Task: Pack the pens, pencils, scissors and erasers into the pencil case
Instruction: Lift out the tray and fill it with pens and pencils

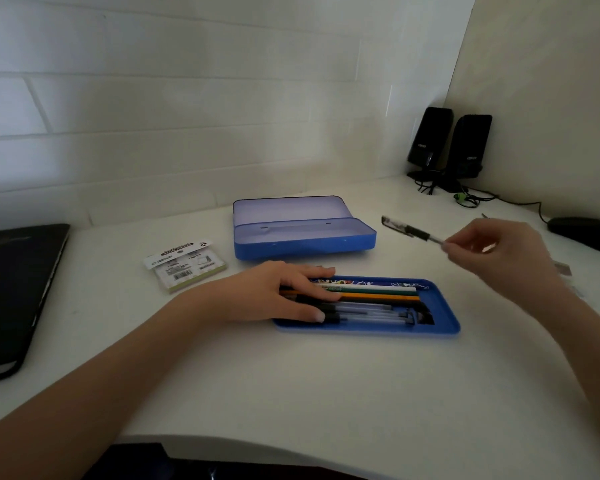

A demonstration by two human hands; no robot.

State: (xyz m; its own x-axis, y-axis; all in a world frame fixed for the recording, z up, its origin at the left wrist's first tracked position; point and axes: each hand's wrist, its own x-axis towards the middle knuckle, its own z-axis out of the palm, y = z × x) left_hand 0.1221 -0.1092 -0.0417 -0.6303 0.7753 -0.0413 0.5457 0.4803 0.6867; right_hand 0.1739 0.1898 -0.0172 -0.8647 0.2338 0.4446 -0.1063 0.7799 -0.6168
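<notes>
A blue pencil case [303,242] lies open and empty at the middle back of the white desk. In front of it sits a shallow blue tray [445,318] holding several pens and pencils [371,297] laid side by side. My left hand [284,292] rests flat on the left end of the tray, fingers spread over the pens. My right hand [499,251] is raised to the right of the case and pinches the tip end of a clear pen with a black cap [409,231], which points left toward the case.
A pack of sticky notes [184,266] lies left of the case. A black closed laptop [14,292] fills the left edge. Two black speakers [447,143] with cables stand at the back right, and a black mouse [584,233] is at the far right.
</notes>
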